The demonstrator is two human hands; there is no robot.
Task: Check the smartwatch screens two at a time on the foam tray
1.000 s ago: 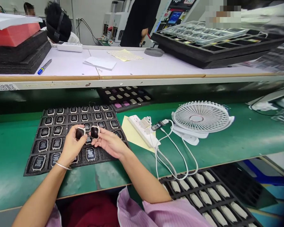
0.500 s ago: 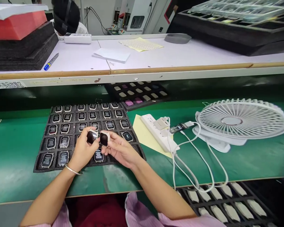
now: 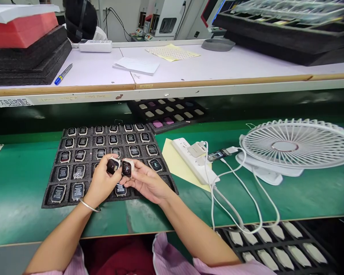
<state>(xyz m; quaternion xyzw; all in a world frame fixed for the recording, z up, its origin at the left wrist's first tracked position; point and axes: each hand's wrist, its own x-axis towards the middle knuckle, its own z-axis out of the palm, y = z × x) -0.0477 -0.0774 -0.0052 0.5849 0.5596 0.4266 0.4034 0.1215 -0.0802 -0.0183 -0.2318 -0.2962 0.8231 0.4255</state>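
Note:
My left hand (image 3: 101, 184) pinches a small watch body (image 3: 112, 165) with a dark screen and pale case. A second, matching watch body (image 3: 127, 168) sits in the fingers of my right hand (image 3: 145, 183), right beside the first. Both hands hover over a black foam tray (image 3: 50, 204) on the green bench. Its pockets hold several more watch bodies (image 3: 80, 155) with dark screens in rows. A thin bangle circles my left wrist.
A white power strip (image 3: 180, 149) with plugged cables lies right of the tray on a yellow sheet. A white fan (image 3: 296, 143) lies flat at the right. Another tray (image 3: 167, 112) sits under the white shelf (image 3: 189, 80). A tray of pale parts (image 3: 275, 244) is below the bench edge.
The view swung left, then settled. My hands drew the two watch bodies slightly closer together; both stay held over the tray.

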